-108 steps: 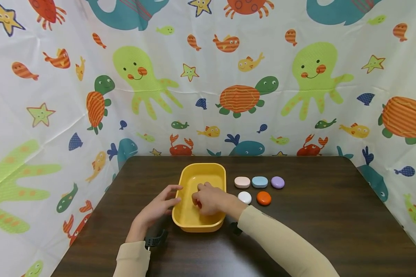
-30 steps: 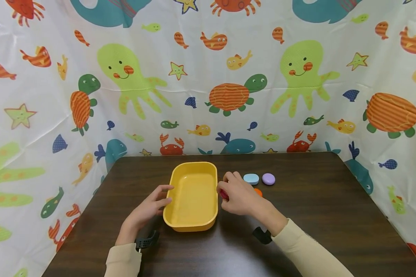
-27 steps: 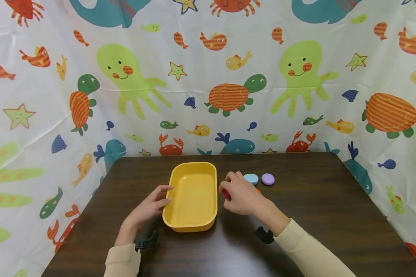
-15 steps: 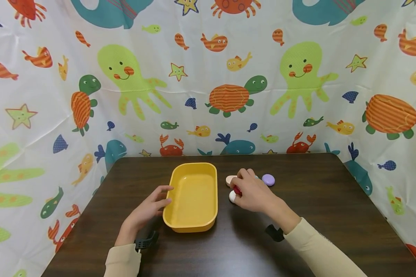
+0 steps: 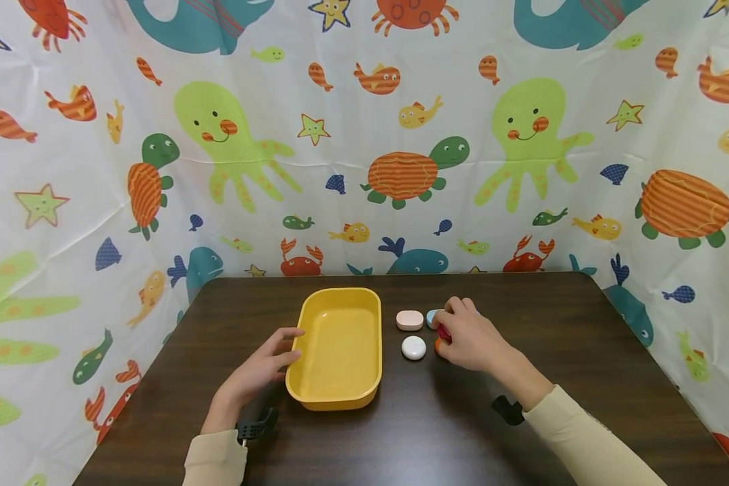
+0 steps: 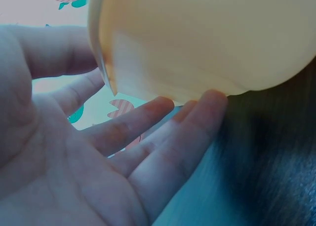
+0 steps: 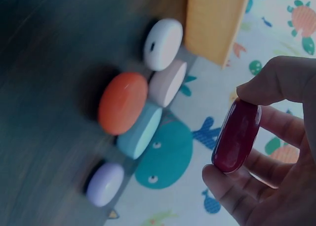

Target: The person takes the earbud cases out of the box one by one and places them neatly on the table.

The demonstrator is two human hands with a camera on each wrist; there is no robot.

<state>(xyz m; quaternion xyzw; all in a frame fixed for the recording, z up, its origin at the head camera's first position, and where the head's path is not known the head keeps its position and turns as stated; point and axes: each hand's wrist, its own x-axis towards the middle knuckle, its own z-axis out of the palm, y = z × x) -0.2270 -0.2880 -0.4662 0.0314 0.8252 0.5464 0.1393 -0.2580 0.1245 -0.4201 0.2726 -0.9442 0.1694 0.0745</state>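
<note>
My right hand (image 5: 474, 337) pinches a glossy dark red bar of soap (image 7: 237, 136) between thumb and fingertips, raised above the row of soaps. Beneath it in the head view, an orange soap (image 7: 123, 102) and a light blue soap (image 7: 140, 132) are partly covered by the hand. A purple soap (image 7: 105, 184) is hidden from the head view. Left of these lie a pale pink soap (image 5: 410, 320) and a round white soap (image 5: 414, 348). My left hand (image 5: 252, 374) rests its extended fingertips against the left side of a yellow tub (image 5: 334, 405), whose inside holds nothing.
The dark wooden table (image 5: 352, 452) carries everything. A white curtain (image 5: 352, 229) printed with sea animals hangs behind and along both sides of it. Dark straps (image 5: 258, 425) sit at the wrists.
My right hand was inside the tub, then came out with the red soap and moved right over the other soaps, uncovering the pink and white ones. The left hand stays at the tub.
</note>
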